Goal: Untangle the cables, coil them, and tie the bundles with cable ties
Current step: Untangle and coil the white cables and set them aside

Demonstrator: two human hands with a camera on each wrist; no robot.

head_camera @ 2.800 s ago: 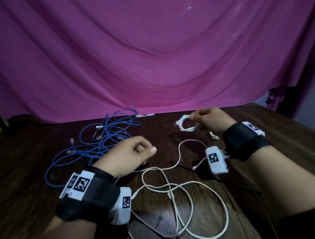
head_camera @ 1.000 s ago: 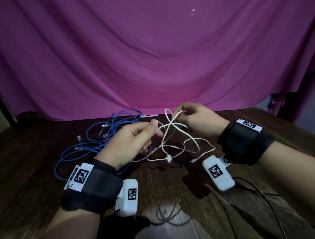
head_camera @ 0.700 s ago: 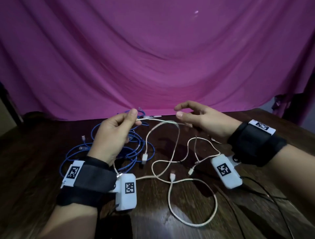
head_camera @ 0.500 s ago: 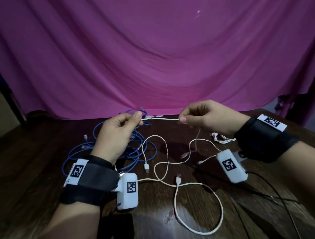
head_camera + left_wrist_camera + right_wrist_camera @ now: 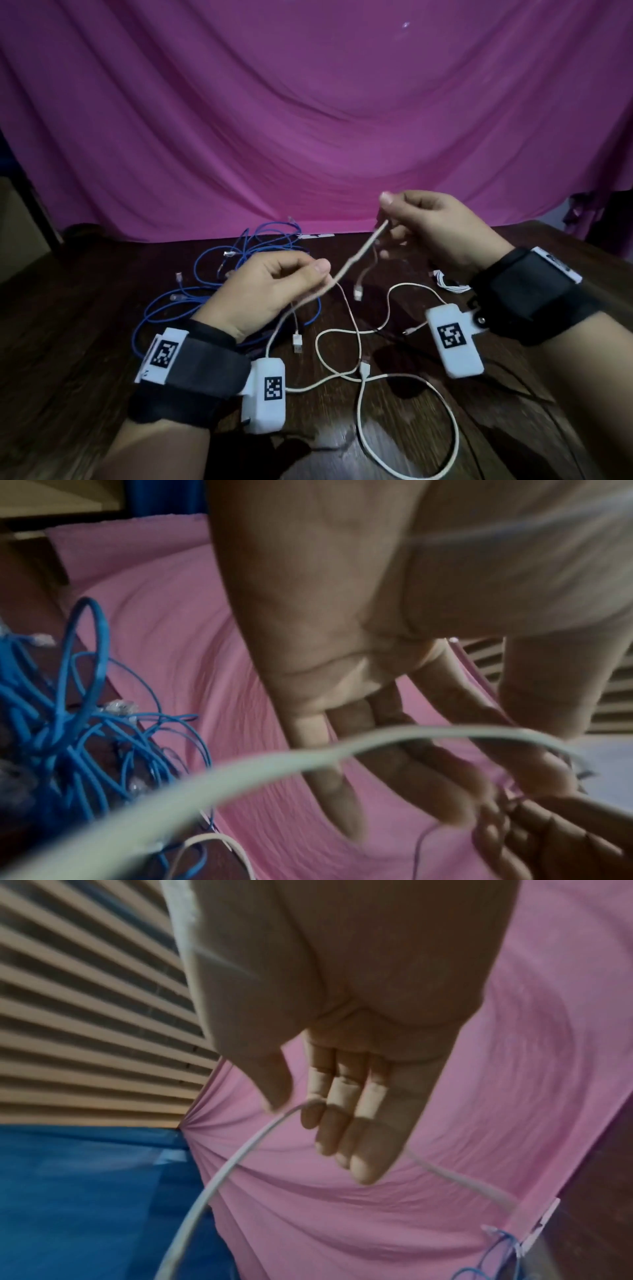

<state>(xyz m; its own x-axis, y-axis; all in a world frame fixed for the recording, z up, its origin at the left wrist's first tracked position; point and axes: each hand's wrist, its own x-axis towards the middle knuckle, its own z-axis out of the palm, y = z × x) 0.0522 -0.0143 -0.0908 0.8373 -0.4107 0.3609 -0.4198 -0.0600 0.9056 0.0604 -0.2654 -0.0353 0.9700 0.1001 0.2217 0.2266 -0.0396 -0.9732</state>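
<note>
White cable point(image 5: 356, 262) mid-frame, stretched between both hands above desk point(image 5: 85, 325), rest looped at lower centre; left hand point(image 5: 270, 291) grip pinches it, right hand point(image 5: 435, 229) grip pinches higher end; blue cables point(image 5: 239, 274) left; better to slide along slowly, keep tension, free crossings before coiling
</note>
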